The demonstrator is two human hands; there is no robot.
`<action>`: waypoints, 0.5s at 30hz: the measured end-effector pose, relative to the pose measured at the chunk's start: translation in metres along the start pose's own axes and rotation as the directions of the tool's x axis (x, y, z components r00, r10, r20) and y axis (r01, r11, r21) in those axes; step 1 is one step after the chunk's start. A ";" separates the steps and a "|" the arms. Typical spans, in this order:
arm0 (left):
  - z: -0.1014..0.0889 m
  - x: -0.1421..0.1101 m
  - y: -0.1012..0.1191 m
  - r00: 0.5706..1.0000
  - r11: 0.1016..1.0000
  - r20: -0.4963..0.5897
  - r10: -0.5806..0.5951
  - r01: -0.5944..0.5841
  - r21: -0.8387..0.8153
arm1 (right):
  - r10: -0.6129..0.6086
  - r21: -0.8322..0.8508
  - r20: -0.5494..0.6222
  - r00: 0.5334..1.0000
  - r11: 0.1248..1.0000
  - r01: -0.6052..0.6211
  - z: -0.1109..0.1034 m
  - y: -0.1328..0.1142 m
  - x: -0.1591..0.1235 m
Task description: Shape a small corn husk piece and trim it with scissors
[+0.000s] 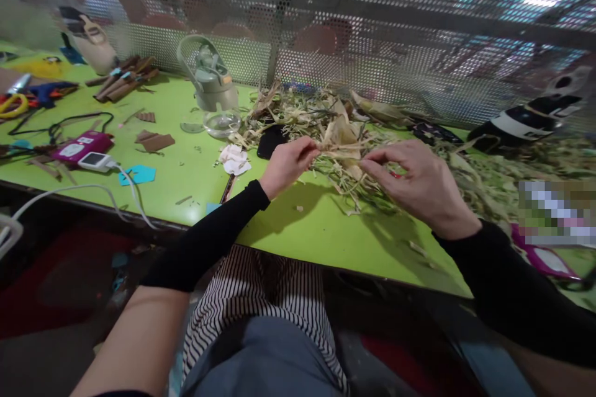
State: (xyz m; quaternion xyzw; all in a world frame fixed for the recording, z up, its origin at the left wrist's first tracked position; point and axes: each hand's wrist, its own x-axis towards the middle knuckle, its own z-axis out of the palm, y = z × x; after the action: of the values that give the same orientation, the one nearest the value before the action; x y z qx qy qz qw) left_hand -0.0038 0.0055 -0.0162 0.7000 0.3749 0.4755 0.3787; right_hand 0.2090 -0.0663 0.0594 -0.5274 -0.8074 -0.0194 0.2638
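A pale, straw-coloured strip of dry plant husk
It stretched nearly level between the left hand and right hand, above the desk.

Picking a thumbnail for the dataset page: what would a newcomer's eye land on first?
Probably the two bare hands at centre, left hand and right hand, with a pale strip pinched between them. Just behind lies a tangled, straw-like pile, on a vivid green table. Beyond the left hand, a clear bottle with a green lid stands before the perforated screen.
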 end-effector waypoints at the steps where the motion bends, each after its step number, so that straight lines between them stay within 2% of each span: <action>1: 0.000 -0.001 -0.002 0.998 0.990 0.007 0.060 -0.060 0.126 | 0.013 0.014 -0.019 1.000 1.000 -0.013 -0.001 -0.005 -0.001; 3: 0.002 -0.003 -0.005 0.988 0.934 0.082 0.128 -0.148 0.324 | 0.065 0.062 -0.011 0.998 0.996 -0.064 -0.001 -0.015 -0.001; 5: 0.006 -0.007 -0.006 0.968 0.878 0.203 0.147 -0.222 0.424 | 0.110 0.083 0.022 0.994 0.990 -0.111 0.001 -0.022 0.002; 7: 0.010 -0.012 -0.006 0.931 0.842 0.325 0.165 -0.305 0.446 | 0.129 0.058 0.043 0.991 0.990 -0.132 0.003 -0.022 0.010; 9: 0.013 -0.016 -0.006 0.897 0.827 0.392 0.203 -0.371 0.423 | 0.147 0.030 0.050 0.988 0.988 -0.149 0.005 -0.013 0.020; 12: 0.015 -0.019 -0.002 0.898 0.861 0.346 0.270 -0.387 0.331 | 0.219 0.039 0.082 0.972 0.974 -0.223 0.008 0.014 0.031; 15: 0.012 -0.017 0.004 0.950 0.970 0.224 0.217 -0.236 0.059 | 0.268 0.183 0.188 0.945 0.936 -0.302 0.012 0.040 0.030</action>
State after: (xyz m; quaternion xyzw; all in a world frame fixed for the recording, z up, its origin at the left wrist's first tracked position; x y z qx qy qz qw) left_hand 0.0042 -0.0134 -0.0220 0.8013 0.2685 0.4206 0.3300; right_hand 0.2297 -0.0198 0.0525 -0.6082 -0.7383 0.1467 0.2521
